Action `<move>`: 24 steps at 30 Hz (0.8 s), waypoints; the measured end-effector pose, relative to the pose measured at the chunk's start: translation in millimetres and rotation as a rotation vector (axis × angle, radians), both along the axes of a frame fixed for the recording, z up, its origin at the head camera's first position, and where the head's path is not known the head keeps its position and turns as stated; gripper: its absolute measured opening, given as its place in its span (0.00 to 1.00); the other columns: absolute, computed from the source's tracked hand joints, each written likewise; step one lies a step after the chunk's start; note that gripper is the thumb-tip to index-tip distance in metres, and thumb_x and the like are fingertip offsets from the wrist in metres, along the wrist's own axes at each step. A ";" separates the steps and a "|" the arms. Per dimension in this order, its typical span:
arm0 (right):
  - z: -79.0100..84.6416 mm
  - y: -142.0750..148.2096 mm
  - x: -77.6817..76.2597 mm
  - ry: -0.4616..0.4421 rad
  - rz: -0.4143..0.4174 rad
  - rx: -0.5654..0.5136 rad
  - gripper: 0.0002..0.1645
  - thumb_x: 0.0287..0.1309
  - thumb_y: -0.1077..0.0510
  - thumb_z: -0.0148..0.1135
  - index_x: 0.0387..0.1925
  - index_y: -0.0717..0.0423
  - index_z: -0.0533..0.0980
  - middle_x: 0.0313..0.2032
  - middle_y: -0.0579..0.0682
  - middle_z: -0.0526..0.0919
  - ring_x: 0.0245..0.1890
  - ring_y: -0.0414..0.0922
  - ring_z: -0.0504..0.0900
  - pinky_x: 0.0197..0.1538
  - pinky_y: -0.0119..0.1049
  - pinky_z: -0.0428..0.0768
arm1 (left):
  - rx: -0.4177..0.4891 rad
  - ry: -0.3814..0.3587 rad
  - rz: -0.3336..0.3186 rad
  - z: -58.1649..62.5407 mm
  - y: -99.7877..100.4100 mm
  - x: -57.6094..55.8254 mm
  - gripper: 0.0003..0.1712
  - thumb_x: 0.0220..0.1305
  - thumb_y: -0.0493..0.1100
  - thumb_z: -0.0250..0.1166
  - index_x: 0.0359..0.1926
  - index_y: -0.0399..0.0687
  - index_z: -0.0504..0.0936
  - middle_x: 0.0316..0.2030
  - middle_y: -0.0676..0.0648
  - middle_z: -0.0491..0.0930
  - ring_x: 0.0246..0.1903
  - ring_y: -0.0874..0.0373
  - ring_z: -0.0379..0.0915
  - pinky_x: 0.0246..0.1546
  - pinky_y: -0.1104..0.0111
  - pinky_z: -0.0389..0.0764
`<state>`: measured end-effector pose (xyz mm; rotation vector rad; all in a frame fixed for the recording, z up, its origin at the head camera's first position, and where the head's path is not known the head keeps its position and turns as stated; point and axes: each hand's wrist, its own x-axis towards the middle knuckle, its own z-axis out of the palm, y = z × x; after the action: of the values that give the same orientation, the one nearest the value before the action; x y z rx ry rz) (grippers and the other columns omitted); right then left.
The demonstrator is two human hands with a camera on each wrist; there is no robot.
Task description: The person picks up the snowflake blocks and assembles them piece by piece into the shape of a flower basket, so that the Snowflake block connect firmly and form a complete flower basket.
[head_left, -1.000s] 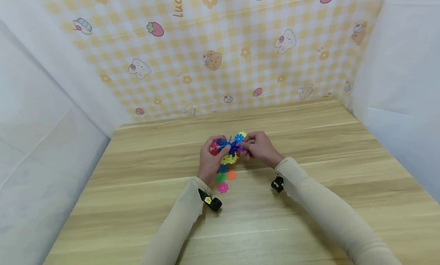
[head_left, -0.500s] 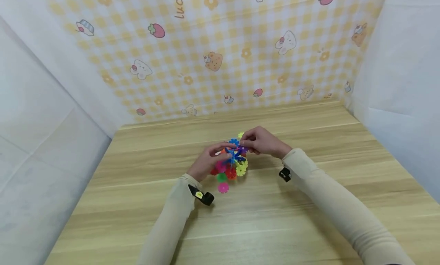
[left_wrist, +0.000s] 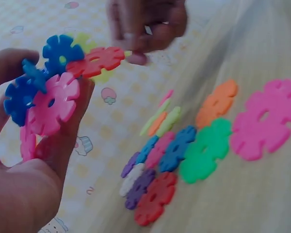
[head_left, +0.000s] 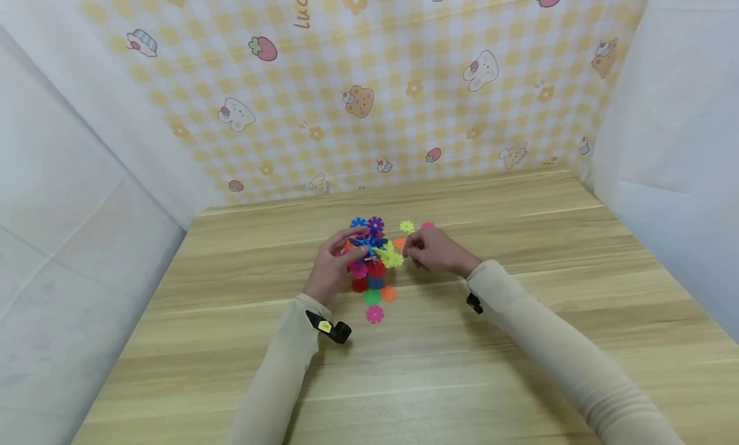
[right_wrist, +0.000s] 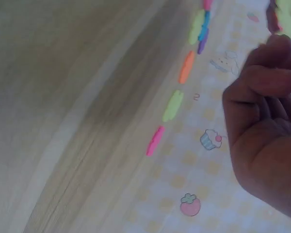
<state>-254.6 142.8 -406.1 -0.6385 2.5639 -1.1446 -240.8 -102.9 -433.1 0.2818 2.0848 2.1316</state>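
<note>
A cluster of interlocked snowflake discs (left_wrist: 53, 104), in blue, pink, red and yellow, is off the table in my left hand (head_left: 330, 265). Its thumb and fingers curl round the cluster's left side in the left wrist view. My right hand (head_left: 435, 249) is at the cluster's right edge, fingers bent and fingertips against a yellow disc (head_left: 391, 256). That yellow disc shows only in part beside the fingertips in the right wrist view, and the right hand is blurred in the left wrist view.
Loose snowflake discs lie flat on the wood-grain table (head_left: 491, 368): a pink disc (head_left: 374, 314), a green disc (head_left: 372, 297), an orange disc (head_left: 389, 293), and several more under and behind the cluster. A checked cloth (head_left: 404, 124) hangs along the back edge.
The cluster has turned and shifted left with my left hand; its purple disc now shows at the top. My right hand has gone from the purple disc to the yellow side.
</note>
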 end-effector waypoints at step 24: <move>-5.1 -19.8 15.2 0.086 0.195 0.114 0.07 0.56 0.69 0.65 0.37 0.58 0.82 0.28 0.50 0.85 0.25 0.39 0.80 0.30 0.30 0.80 | 0.230 -0.031 0.122 3.4 5.2 -3.6 0.24 0.66 0.35 0.66 0.63 0.46 0.78 0.64 0.48 0.75 0.60 0.52 0.73 0.57 0.67 0.81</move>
<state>-239.4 123.0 -411.2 -0.9050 2.5473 -0.9196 -244.4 -97.7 -429.7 0.1485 1.8862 2.4342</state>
